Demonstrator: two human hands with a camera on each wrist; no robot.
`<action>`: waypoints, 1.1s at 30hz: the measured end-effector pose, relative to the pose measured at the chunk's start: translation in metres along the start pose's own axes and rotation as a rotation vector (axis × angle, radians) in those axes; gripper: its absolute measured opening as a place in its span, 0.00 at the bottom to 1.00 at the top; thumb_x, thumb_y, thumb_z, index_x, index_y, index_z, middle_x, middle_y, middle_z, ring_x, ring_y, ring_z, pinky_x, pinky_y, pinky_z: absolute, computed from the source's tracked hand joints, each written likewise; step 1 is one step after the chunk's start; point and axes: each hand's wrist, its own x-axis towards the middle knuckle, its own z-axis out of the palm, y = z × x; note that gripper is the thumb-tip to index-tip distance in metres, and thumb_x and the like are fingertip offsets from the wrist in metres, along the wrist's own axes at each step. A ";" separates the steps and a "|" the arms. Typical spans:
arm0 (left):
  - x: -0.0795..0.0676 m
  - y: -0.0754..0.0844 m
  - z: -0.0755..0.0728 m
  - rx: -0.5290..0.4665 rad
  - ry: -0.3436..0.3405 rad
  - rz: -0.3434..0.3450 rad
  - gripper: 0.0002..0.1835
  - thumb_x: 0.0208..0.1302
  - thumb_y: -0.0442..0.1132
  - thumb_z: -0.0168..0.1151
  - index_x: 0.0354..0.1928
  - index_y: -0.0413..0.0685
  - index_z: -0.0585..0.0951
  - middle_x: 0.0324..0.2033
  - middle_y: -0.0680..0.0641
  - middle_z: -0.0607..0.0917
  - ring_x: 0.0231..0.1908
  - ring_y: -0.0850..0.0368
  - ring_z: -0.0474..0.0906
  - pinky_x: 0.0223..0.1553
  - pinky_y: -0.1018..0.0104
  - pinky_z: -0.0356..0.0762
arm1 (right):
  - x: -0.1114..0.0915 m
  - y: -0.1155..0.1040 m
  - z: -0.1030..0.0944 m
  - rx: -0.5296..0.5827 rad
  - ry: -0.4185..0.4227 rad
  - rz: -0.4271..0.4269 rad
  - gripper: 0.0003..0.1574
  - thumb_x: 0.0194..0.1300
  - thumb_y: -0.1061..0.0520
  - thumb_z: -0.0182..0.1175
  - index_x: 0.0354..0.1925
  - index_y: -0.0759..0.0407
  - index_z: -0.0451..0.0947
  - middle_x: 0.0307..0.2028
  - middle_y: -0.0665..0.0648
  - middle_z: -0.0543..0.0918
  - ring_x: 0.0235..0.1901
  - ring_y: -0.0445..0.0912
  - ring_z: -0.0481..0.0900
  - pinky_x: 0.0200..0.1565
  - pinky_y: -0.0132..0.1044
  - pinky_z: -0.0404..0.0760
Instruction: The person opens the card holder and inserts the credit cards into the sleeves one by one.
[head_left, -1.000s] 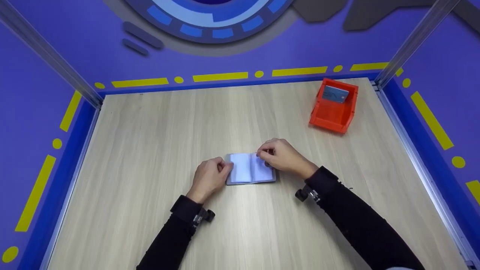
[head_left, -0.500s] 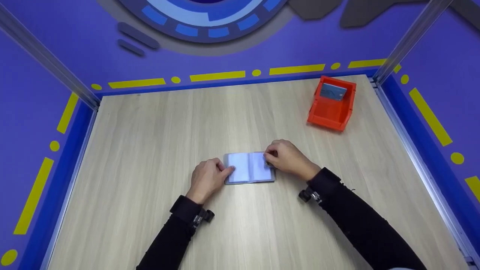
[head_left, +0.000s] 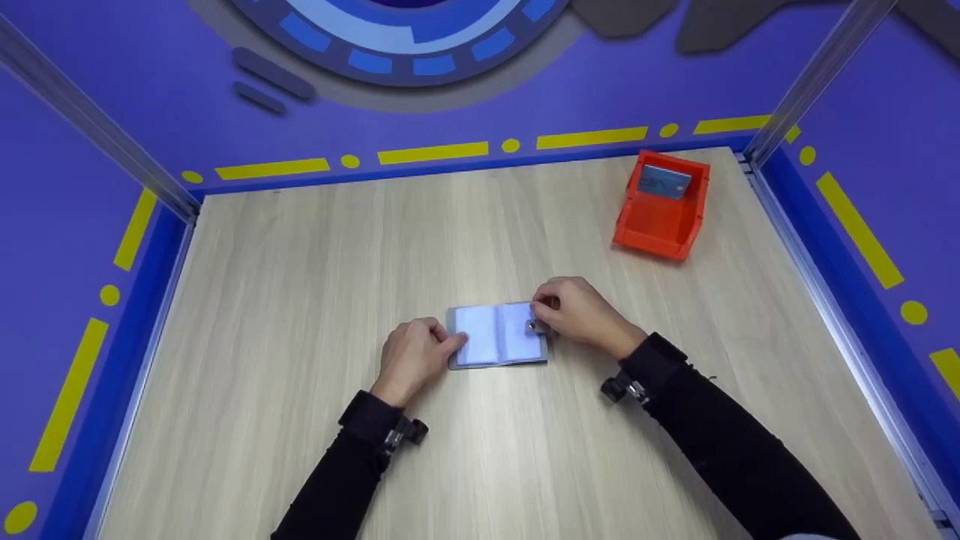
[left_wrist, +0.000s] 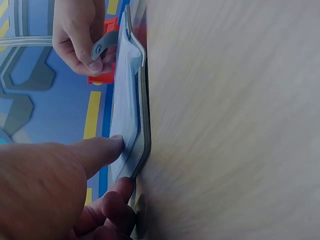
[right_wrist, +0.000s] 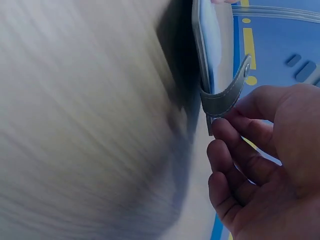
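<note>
A small grey card holder (head_left: 478, 337) lies spread on the table, its clear plastic sleeves facing up. My left hand (head_left: 415, 358) grips its left edge; in the left wrist view the thumb (left_wrist: 102, 150) presses on the sleeves and fingers lie at the cover's edge. My right hand (head_left: 583, 316) is at the upper right edge, thumb and forefinger curled together at the sleeves; the exact pinch point is partly hidden. A grey strap (right_wrist: 220, 102) with a metal snap curves up from the right cover beside the right fingers.
An orange-red bin (head_left: 654, 217) stands at the table's back right, with a blue-grey card (head_left: 664, 182) leaning inside it. Purple-blue panels and metal posts (head_left: 821, 82) border the wooden table (head_left: 322, 255) at the back and sides.
My right hand has moved rightward from near the middle of the right-hand page to the holder's right edge, uncovering the strap's snap. The left hand stays at the left edge.
</note>
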 end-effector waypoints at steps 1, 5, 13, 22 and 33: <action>0.000 0.000 0.000 0.002 0.002 0.000 0.19 0.66 0.59 0.77 0.26 0.55 0.86 0.24 0.54 0.85 0.26 0.57 0.78 0.31 0.63 0.70 | 0.000 0.000 -0.002 0.004 -0.003 0.007 0.09 0.74 0.57 0.66 0.39 0.58 0.91 0.33 0.54 0.86 0.37 0.46 0.79 0.43 0.39 0.76; 0.000 0.001 0.001 0.006 0.006 0.005 0.19 0.65 0.59 0.78 0.26 0.55 0.86 0.23 0.55 0.85 0.25 0.58 0.77 0.31 0.63 0.69 | 0.001 -0.001 -0.017 0.010 -0.003 0.044 0.08 0.75 0.57 0.66 0.42 0.58 0.91 0.35 0.55 0.87 0.38 0.47 0.81 0.44 0.40 0.78; 0.001 0.000 0.001 0.000 0.004 -0.007 0.19 0.65 0.59 0.78 0.25 0.57 0.86 0.23 0.55 0.85 0.25 0.58 0.78 0.30 0.63 0.69 | 0.010 0.003 -0.064 -0.013 0.088 0.119 0.08 0.75 0.57 0.66 0.44 0.57 0.91 0.36 0.58 0.87 0.38 0.52 0.81 0.43 0.41 0.79; 0.000 0.000 0.001 -0.005 0.007 -0.001 0.19 0.65 0.59 0.78 0.25 0.56 0.86 0.23 0.55 0.85 0.24 0.58 0.78 0.30 0.63 0.70 | 0.015 0.012 -0.111 -0.070 0.170 0.199 0.11 0.78 0.53 0.66 0.48 0.58 0.90 0.37 0.60 0.88 0.36 0.53 0.80 0.38 0.37 0.78; 0.000 0.000 0.000 -0.012 0.006 -0.008 0.19 0.65 0.58 0.78 0.25 0.56 0.85 0.22 0.56 0.84 0.24 0.59 0.77 0.29 0.63 0.69 | 0.031 0.049 -0.171 -0.125 0.216 0.431 0.21 0.82 0.48 0.61 0.58 0.62 0.86 0.50 0.65 0.87 0.46 0.57 0.79 0.50 0.49 0.79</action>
